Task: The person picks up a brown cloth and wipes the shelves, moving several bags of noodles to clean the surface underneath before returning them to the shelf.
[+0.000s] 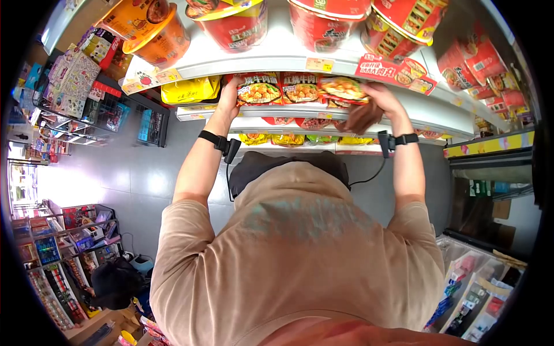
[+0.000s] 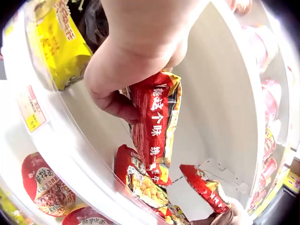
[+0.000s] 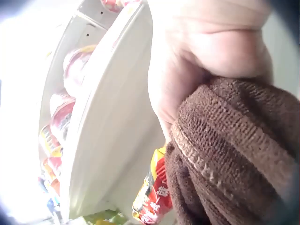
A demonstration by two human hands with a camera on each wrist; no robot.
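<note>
Shop shelf (image 1: 427, 108), noodle tubs (image 1: 330, 26) above it. Head view: red noodle packets (image 1: 300, 92) lined up on the shelf between my left fingers (image 1: 232, 87) and right fingers (image 1: 374, 92); yellow packet (image 1: 190, 91) at left. Left wrist: left fingers gripping one red packet's end. Right wrist: right fingers clutching brown cloth (image 3: 234, 150), packet just beside; can't tell if pinched too.

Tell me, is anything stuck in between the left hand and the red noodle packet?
Nothing visible is: the left hand grips one end of the red noodle packet directly. The brown cloth is over at the right hand.
</note>
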